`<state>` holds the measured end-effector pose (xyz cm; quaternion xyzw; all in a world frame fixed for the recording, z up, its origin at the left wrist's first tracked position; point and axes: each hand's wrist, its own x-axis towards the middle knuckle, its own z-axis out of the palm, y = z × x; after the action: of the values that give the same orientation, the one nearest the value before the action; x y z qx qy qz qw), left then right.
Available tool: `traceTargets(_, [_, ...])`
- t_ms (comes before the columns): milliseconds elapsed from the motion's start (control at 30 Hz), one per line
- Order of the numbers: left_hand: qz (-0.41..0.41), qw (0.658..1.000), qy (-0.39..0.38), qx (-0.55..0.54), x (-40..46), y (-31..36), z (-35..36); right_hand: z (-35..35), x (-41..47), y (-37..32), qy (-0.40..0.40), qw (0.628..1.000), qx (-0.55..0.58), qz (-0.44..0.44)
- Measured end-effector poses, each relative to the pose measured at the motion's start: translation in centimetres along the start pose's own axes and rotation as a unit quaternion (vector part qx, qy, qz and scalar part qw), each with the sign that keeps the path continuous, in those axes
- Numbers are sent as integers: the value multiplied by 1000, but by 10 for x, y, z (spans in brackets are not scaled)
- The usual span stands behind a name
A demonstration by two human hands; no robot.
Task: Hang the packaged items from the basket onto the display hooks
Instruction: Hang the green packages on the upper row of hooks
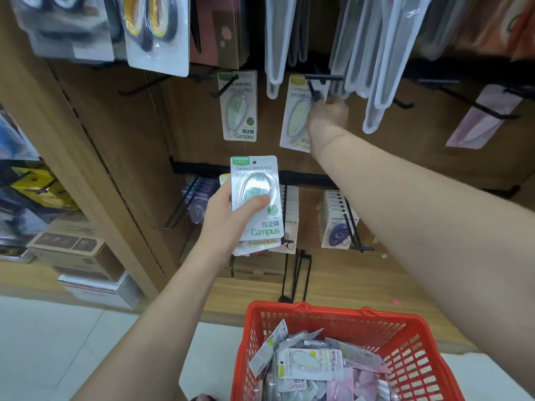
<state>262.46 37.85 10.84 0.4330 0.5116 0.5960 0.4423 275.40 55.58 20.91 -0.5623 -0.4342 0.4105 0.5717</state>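
My left hand [228,224] grips a small stack of white Campus correction-tape packs [256,198], thumb across the top one, held in front of the lower hook row. My right hand [330,112] reaches up to a black display hook [314,88] and holds a yellow-green Campus pack [295,117] that hangs on it, tilted. A green Campus pack [238,107] hangs alone on the hook to the left. The red plastic basket [327,316] stands on the floor below, holding several more packs [307,369].
Clear plastic rulers [373,68] hang just right of my right hand. Purple tape packs [337,224] fill a lower hook; an empty hook [173,209] juts out at lower left. Scissor packs [156,27] hang top left. Cardboard boxes [75,256] sit on the floor left.
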Motion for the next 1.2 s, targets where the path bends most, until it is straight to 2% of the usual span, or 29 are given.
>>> traceTargets(167, [-4,1000,-30,-6,2,1,3,10,13,4,2,997,-28,71])
traceTargets(267, [-6,999,-35,-24,4,1,4,2,-9,17,-21,995,-36,94])
traceTargets(333, [-12,998,-33,-43,6,2,4,-12,-34,34,-74,989,-53,115])
traceTargets(433, [-22,996,-36,-80,7,4,3,-39,-79,60,-222,962,14,160])
traceTargets(500, [-20,995,-36,-86,7,6,4,-57,-106,69,-303,940,44,152])
traceTargets(600, [-8,998,-37,-60,5,6,7,-70,-127,74,-353,926,45,123])
traceTargets(767, [-6,997,-35,-68,0,8,10,-74,-136,74,-339,932,71,106])
traceTargets(900, [-26,993,-10,-115,-1,12,8,-78,-142,75,-276,956,66,71])
traceTargets(1033, [-38,989,12,-142,0,15,1,-88,-144,76,-192,981,27,2])
traceTargets(1200, [-38,990,28,-132,0,14,-3,-97,-148,73,-130,987,0,-94])
